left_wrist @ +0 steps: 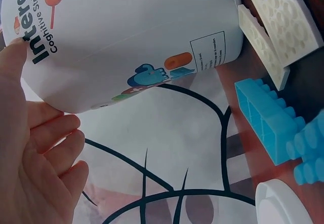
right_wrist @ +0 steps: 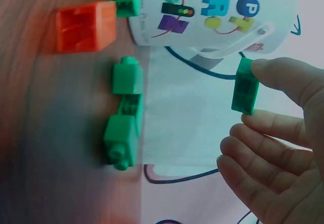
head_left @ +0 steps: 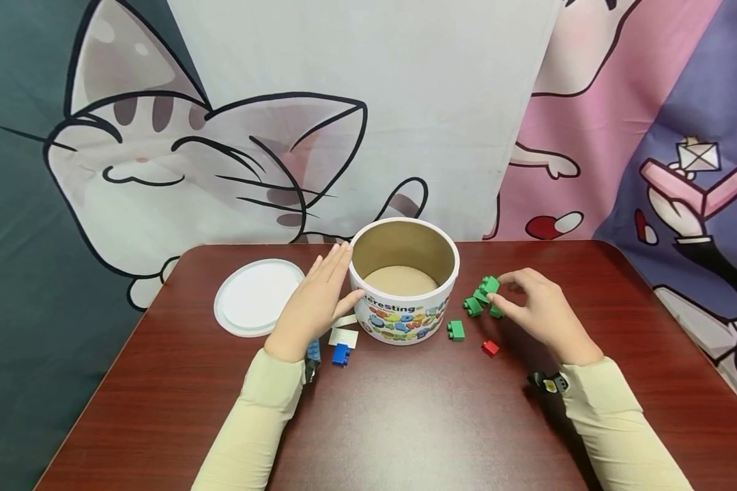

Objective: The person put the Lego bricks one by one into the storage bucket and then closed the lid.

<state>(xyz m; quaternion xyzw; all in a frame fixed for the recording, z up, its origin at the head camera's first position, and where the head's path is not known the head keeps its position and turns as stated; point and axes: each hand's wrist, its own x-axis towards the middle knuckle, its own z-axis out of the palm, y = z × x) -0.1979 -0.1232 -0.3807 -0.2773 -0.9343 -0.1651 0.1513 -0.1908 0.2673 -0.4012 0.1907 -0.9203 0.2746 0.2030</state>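
A white bucket [head_left: 399, 319] with colourful printing stands upright, its top uncovered and its inside bare. My left hand [head_left: 315, 300] rests against the bucket's left side, the fingers extended near the rim and the thumb on the printed front. To the right, a small green building block [right_wrist: 245, 89] is pinched between the thumb and index finger of my right hand [head_left: 543, 312], raised above the table. Below it lie several other green building blocks [right_wrist: 121, 138], close to the bucket. A red building block [head_left: 490, 348] sits just in front of them.
A round white lid [head_left: 258, 298] lies left of the bucket. Beside my left wrist are white flat pieces [head_left: 344, 337], a dark blue block [head_left: 340, 354] and light blue blocks [left_wrist: 268, 120]. Behind the brown table [head_left: 399, 423] hangs a printed cloth [head_left: 442, 102].
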